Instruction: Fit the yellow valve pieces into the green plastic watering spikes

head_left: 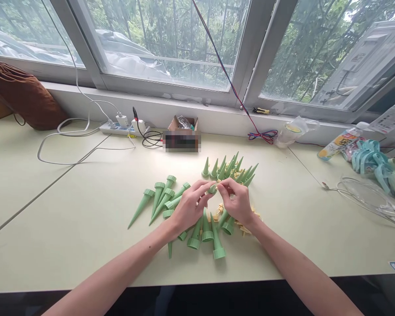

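Over the middle of the pale table (69, 228), the two hands of the person meet. The left hand (193, 201) grasps a green cone (212, 189) between thumb and fingers, above the other cones. The right hand (236, 199) is pinched at its tip, and it seems to hold a small pale piece (217, 187) against this cone (the fingers cover the exact contact). On the far side is a group of standing cones (205, 168), a few of them tilted; more lying cones (141, 208) rest at the left and at the near side. Yellow pieces (244, 229) lie partly beneath the right wrist. The step in hand appears to be the fitting of the small piece to the cone. In this judgement, the next move calls for a steady left grip and a precise, gentle push from the right fingertips.
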A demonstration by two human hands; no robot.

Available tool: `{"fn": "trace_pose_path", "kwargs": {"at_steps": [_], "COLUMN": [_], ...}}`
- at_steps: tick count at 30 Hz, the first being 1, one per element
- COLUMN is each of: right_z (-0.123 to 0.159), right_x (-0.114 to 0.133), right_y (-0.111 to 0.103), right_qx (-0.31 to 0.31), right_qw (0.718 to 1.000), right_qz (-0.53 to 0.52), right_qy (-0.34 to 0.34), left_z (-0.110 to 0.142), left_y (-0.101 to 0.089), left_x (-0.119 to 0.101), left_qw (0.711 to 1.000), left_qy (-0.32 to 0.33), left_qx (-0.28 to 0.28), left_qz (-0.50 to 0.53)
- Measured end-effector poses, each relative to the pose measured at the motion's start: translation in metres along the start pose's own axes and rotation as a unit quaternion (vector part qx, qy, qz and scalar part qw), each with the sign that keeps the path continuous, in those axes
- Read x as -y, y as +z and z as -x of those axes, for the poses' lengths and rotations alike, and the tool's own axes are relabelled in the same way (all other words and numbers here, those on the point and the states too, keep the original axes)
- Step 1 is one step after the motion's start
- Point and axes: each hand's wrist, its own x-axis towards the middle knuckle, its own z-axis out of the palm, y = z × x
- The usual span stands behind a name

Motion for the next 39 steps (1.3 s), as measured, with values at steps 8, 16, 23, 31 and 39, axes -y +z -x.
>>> {"fn": "trace_pose_path", "kwargs": {"at_steps": [8,16,23,31,39], "right_z": [-0.001,0.001,0.003,0.005,0.008], "right_x": [0.0,0.001,0.004,0.009,0.008], "right_y": [0.0,0.005,0.005,0.007,0.007], "right_qx": [-0.001,-0.003,0.016,0.02,0.035], "right_qw": [1.0,1.0,1.0,0.998,0.996], "right_qz": [0.0,-0.007,-0.024,-0.001,0.009], "right_qy": [0.009,0.001,-0.013,-0.051,-0.084], "left_z": [-0.001,-0.003,-0.006,-0.004,-0.004], "left_y": [0.0,-0.001,-0.003,-0.003,-0.004], "left_x": [-0.005,-0.01,-0.012,-0.006,-0.006], "left_qw": [1.0,0.993,0.984,0.981,0.982], "left_qy": [-0.006,-0.074,-0.116,-0.14,-0.145], "left_qx": [0.011,-0.007,-0.003,0.028,0.031], "left_qz": [0.011,0.09,0.136,0.129,0.12]}}
